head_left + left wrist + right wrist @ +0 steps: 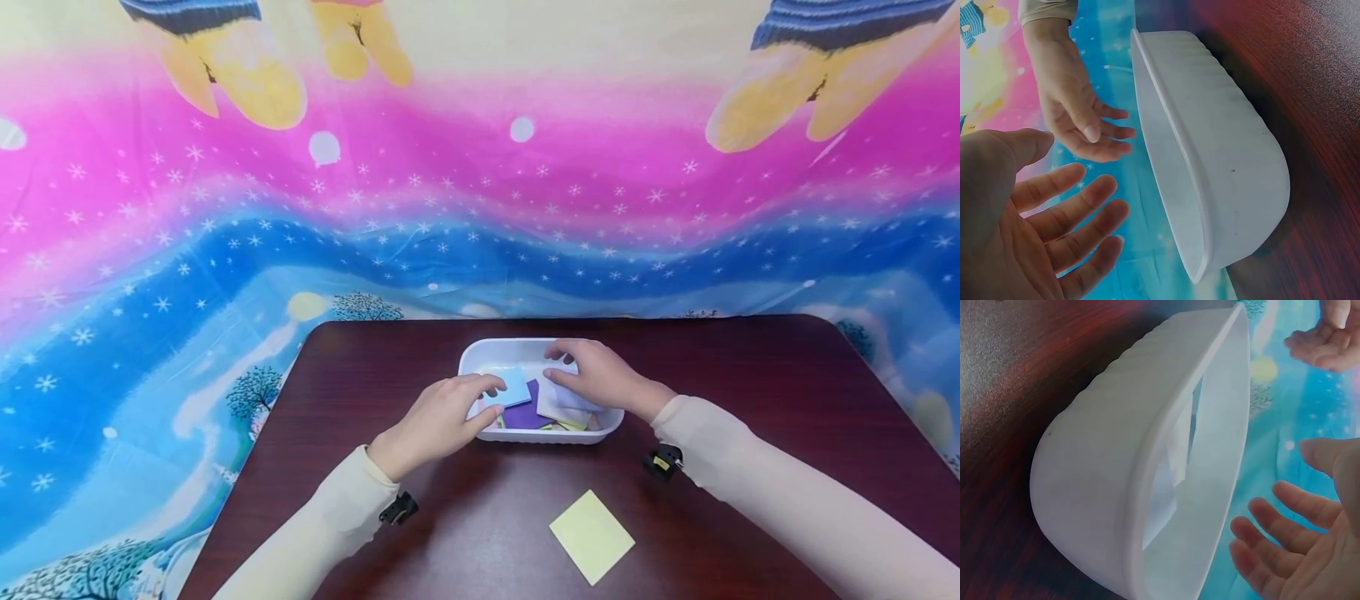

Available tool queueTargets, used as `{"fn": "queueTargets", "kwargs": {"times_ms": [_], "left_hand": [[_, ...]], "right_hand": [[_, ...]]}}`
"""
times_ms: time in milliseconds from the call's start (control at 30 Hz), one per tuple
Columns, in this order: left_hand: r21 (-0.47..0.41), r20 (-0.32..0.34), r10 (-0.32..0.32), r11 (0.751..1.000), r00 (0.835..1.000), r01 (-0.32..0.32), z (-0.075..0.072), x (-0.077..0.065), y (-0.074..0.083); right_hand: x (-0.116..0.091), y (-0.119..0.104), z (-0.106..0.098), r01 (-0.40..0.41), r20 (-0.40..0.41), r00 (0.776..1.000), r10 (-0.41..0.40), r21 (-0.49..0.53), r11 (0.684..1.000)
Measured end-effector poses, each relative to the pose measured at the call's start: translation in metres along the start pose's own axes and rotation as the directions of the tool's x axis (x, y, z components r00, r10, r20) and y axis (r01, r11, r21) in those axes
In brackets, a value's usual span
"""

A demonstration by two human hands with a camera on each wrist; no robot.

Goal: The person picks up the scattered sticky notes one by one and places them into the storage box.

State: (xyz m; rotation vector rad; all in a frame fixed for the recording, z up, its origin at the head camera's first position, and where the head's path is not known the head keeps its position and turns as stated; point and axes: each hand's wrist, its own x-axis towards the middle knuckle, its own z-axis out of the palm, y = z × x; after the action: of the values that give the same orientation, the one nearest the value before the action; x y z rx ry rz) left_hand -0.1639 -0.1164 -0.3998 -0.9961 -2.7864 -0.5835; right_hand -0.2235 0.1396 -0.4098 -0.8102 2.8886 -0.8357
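A white plastic tub (495, 353) stands on the table with several sticky note pads or paper squares inside. Among them are a light blue square (516, 387), a purple one (522, 415) and a pale lilac one (568, 395). My left hand (442, 417) hovers over the tub's left end, fingers loosely bent and holding nothing. Above the right end is my right hand (603, 379), its fingers also relaxed and apart from the papers. Both wrist views show the left hand (1066, 219) and right hand (1297, 537) bare, just outside the tub's opening.
A pale yellow paper square (592, 537) lies on the dark brown table (720, 517), in front of the tub. Behind the table hangs a colourful printed cloth (480, 192). Black wrist straps (663, 461) sit at the sleeves.
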Motion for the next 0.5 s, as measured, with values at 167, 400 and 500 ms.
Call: {"fn": "queueTargets", "kwargs": {"times_ms": [167,400,500], "left_hand": [[0.001,0.001,0.001,1.0,1.0,-0.001,0.001,-0.001,0.001],[-0.011,0.004,0.025,1.0,1.0,-0.025,0.003,-0.004,0.004],[-0.014,0.006,0.034,0.999,0.999,-0.034,0.004,-0.005,0.004]], "right_hand": [[-0.005,-0.006,-0.002,0.018,-0.034,0.999,-0.018,-0.011,1.0],[-0.015,-0.013,-0.005,0.055,-0.076,0.996,-0.056,-0.025,0.998],[-0.02,-0.015,-0.007,0.054,-0.078,0.995,-0.056,-0.024,0.998]]}}
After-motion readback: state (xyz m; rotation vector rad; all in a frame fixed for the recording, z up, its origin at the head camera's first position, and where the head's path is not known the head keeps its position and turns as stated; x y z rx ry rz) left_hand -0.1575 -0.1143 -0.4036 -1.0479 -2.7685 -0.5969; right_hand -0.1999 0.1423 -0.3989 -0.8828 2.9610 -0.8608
